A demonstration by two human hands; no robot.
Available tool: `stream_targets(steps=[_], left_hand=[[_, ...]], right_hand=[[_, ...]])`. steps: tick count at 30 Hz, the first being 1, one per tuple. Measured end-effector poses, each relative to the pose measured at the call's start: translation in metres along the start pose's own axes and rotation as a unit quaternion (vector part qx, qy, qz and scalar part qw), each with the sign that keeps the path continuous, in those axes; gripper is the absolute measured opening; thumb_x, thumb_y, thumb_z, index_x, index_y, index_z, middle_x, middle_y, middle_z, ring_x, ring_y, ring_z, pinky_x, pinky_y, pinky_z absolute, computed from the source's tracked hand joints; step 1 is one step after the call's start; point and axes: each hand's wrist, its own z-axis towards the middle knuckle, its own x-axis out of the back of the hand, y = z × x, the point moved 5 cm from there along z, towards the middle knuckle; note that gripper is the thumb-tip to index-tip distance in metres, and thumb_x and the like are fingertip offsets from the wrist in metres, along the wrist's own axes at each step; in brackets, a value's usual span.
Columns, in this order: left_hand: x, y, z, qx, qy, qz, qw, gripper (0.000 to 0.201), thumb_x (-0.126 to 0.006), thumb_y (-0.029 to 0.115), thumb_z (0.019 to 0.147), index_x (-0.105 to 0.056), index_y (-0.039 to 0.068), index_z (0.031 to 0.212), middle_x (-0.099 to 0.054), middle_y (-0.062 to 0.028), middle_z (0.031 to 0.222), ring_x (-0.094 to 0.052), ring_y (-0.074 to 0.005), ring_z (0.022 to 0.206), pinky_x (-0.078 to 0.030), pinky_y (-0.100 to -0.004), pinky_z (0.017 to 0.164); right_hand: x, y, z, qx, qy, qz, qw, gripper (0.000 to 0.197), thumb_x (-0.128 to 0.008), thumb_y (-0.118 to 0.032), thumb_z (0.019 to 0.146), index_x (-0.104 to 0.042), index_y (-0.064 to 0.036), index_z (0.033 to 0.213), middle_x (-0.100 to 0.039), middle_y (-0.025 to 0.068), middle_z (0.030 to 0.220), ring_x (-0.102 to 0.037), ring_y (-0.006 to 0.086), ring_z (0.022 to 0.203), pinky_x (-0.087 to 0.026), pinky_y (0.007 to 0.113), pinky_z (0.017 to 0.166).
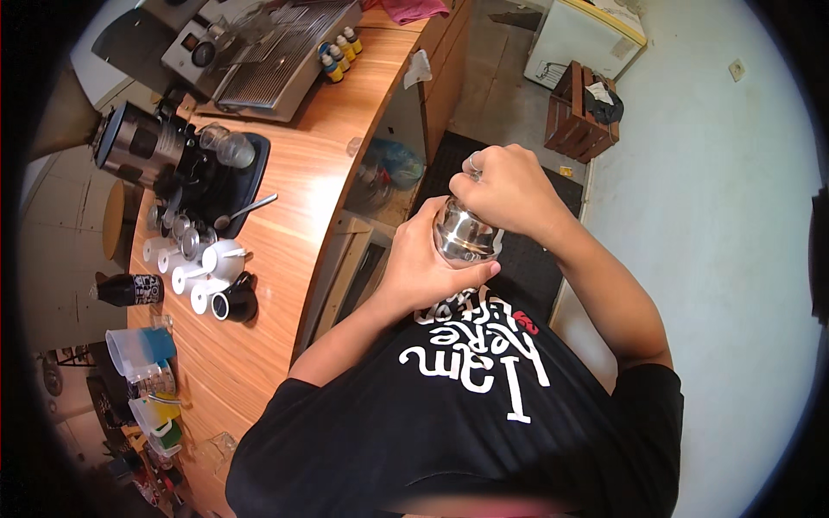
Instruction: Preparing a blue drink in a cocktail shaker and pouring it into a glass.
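Observation:
In front of my chest is a shiny metal vessel with rounded shoulders, which looks like a shaker (467, 233). My left hand (420, 266) is closed around its side, fingers on the far side and thumb across the near side. Over its top, my right hand (511, 192) is closed with curled fingers, a ring on one of them. The right hand covers the top of the shaker, so whatever part it grips there is hidden.
A wooden counter (285, 216) runs along my left. On it stand an espresso machine (276, 60), a grinder (138, 142), white cups (226, 259), a black cup (235, 302), a spoon (250, 210) and plastic jugs (138, 350). A wooden crate (574, 116) and white wall (717, 216) are to the right.

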Motion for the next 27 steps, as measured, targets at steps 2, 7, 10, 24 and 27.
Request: stream_targets(steps=[2,7,10,24,27], left_hand=[[0.015,-0.008,-0.019,-0.004,-0.006,-0.036,0.999,0.079,-0.093,0.03,0.063,-0.055,-0.005,0.123,-0.07,-0.0165,0.106,-0.07,-0.0232,0.101,-0.054,-0.036,0.089],[0.048,-0.032,-0.063,-0.027,-0.032,-0.103,0.994,0.082,-0.094,0.028,0.063,-0.054,-0.005,0.126,-0.07,-0.0124,0.107,-0.068,-0.0182,0.101,-0.053,-0.0334,0.093],[0.059,-0.044,-0.084,-0.032,-0.096,-0.151,0.983,0.082,-0.095,0.028,0.064,-0.053,-0.003,0.127,-0.068,-0.0101,0.111,-0.066,-0.0157,0.103,-0.051,-0.0321,0.094],[0.063,-0.089,-0.12,-0.044,-0.352,-0.461,0.813,0.083,-0.093,0.023,0.054,-0.056,-0.005,0.123,-0.069,-0.0105,0.106,-0.068,-0.0184,0.099,-0.052,-0.0306,0.094],[0.045,-0.103,-0.12,-0.049,-0.443,-0.546,0.709,0.099,-0.095,0.021,0.047,-0.052,-0.008,0.13,-0.067,-0.0145,0.112,-0.068,-0.0226,0.105,-0.051,-0.0336,0.098]], right_hand=[[-0.013,-0.023,-0.009,0.025,0.014,0.028,0.999,0.031,-0.059,-0.026,0.078,-0.069,0.0029,0.071,-0.062,0.0225,0.06,-0.065,0.0389,0.059,-0.054,0.044,0.063],[-0.048,-0.065,-0.035,0.081,0.046,0.072,0.993,0.026,-0.059,-0.021,0.079,-0.064,0.0016,0.067,-0.056,0.0196,0.055,-0.056,0.0326,0.046,-0.047,0.04,0.052],[-0.066,-0.084,-0.051,0.119,0.05,0.074,0.989,0.027,-0.059,-0.019,0.081,-0.06,0.0023,0.064,-0.051,0.0193,0.052,-0.048,0.0302,0.043,-0.042,0.039,0.049],[-0.095,-0.156,-0.091,0.344,0.038,0.137,0.928,0.018,-0.061,-0.007,0.074,-0.051,-0.0003,0.06,-0.04,0.0125,0.052,-0.039,0.0268,0.043,-0.033,0.037,0.044],[-0.096,-0.165,-0.093,0.397,0.031,0.191,0.897,0.013,-0.061,-0.007,0.07,-0.053,-0.0016,0.06,-0.04,0.01,0.053,-0.039,0.0267,0.044,-0.032,0.036,0.043]])
